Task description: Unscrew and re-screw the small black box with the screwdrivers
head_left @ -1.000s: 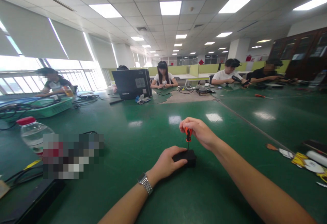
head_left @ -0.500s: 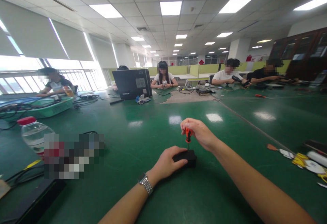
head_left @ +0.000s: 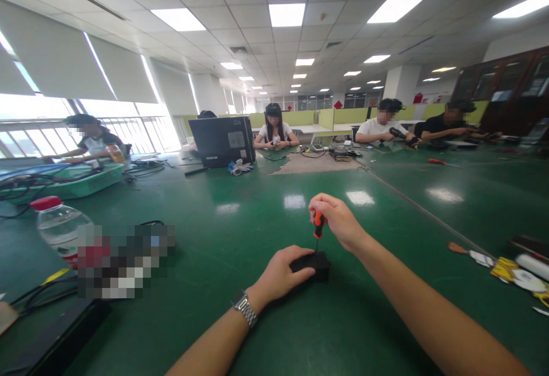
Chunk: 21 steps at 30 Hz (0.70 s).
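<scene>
A small black box (head_left: pixel 321 267) lies on the green tabletop in front of me. My left hand (head_left: pixel 283 272) is wrapped over its left part, thumb along the near side and fingers along the far side, gripping it against the table. Above the box, my right hand (head_left: pixel 337 219) is closed around the handle of an orange and black screwdriver (head_left: pixel 318 226). The screwdriver stands nearly upright, its thin shaft reaching down to the top of the box by my left fingertips. What the tip touches is too small to make out.
To the left stand a water bottle (head_left: pixel 60 227), a long black case (head_left: pixel 60 330) and a green basket (head_left: pixel 94 184) of cables. A black computer unit (head_left: pixel 223 142) and gloves (head_left: pixel 240 167) sit farther back. Assorted tools and scissors lie right. Several people work around the table.
My right hand has shifted slightly to the right and its wrist has turned a little, tilting the screwdriver's handle. My left hand and the black box have stayed in place.
</scene>
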Motion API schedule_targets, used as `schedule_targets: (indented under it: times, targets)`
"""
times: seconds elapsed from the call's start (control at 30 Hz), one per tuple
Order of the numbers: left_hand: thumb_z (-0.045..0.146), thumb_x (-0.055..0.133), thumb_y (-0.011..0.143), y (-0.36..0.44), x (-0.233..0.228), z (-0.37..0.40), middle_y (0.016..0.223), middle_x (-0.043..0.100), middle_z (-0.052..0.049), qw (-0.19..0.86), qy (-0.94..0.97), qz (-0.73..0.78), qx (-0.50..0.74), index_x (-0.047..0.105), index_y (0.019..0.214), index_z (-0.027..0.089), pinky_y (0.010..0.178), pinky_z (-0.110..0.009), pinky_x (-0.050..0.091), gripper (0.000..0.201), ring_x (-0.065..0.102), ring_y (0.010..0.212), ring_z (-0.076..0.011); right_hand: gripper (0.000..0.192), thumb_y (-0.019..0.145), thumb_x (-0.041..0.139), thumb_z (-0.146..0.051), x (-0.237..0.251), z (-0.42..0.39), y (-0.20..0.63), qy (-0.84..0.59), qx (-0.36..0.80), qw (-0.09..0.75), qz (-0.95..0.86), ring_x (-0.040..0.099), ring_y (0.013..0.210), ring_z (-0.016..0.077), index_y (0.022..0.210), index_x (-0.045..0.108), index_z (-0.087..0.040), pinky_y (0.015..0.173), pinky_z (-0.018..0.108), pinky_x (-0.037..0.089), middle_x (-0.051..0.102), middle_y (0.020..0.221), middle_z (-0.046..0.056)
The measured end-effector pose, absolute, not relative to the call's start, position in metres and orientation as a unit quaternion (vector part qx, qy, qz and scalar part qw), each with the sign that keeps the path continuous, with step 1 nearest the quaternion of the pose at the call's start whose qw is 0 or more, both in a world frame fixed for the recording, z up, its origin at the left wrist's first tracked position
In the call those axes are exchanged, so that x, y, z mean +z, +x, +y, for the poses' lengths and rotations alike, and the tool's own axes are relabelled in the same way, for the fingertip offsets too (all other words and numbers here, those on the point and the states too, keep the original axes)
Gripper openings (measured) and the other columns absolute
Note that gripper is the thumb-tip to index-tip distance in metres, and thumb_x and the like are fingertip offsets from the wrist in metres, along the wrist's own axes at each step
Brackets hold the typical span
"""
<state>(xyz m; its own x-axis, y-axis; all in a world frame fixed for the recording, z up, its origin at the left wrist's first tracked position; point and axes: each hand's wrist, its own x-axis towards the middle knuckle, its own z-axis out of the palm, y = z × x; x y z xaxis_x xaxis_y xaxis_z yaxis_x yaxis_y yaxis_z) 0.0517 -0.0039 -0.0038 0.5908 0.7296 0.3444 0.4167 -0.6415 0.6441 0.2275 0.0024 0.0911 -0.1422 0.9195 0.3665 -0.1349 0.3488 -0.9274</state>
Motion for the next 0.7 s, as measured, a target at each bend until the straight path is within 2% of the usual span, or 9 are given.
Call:
schedule_targets:
  times: [0.13,0.33,0.53,0.7]
  targets:
    - [0.036,0.064,0.083,0.0521,-0.0027,-0.0038,0.107,0.067,-0.004,0.262,0.853,0.335,0.304,0.062,0.117,0.023,0.089,-0.031,0.045,0.036,0.061,0.096,-0.0203,0.012,0.079,0.054,-0.032,0.089,0.0037,0.2268,-0.281,0.525,0.569,-0.567,0.043,0.042,0.009,0.075,0.053,-0.021,0.055,0.026,0.044,0.048,0.048,-0.008]
    - [0.035,0.064,0.084,0.0519,-0.0021,-0.0041,0.106,0.066,-0.004,0.259,0.855,0.335,0.299,0.062,0.117,0.023,0.087,-0.03,0.046,0.036,0.061,0.094,-0.0201,0.018,0.075,0.062,-0.035,0.0879,0.0044,0.2261,-0.339,0.485,0.564,-0.576,0.053,0.052,0.0097,0.073,0.053,-0.019,0.051,0.022,0.041,0.057,0.06,-0.004]
    - [0.035,0.064,0.084,0.0517,-0.0009,-0.0052,0.105,0.066,-0.004,0.256,0.856,0.336,0.298,0.061,0.117,0.022,0.087,-0.031,0.046,0.036,0.061,0.093,-0.0202,0.014,0.078,0.056,-0.033,0.0905,0.0012,0.2251,-0.302,0.521,0.545,-0.583,0.047,0.042,0.009,0.078,0.052,-0.02,0.057,0.028,0.047,0.052,0.048,-0.008]
    - [0.034,0.064,0.084,0.0517,-0.0005,-0.0053,0.106,0.066,-0.004,0.254,0.857,0.336,0.296,0.061,0.117,0.023,0.087,-0.03,0.046,0.036,0.061,0.093,-0.02,0.018,0.071,0.064,-0.034,0.0931,-0.001,0.2235,-0.347,0.469,0.573,-0.575,0.053,0.053,0.0104,0.077,0.054,-0.02,0.051,0.023,0.041,0.058,0.061,-0.004]
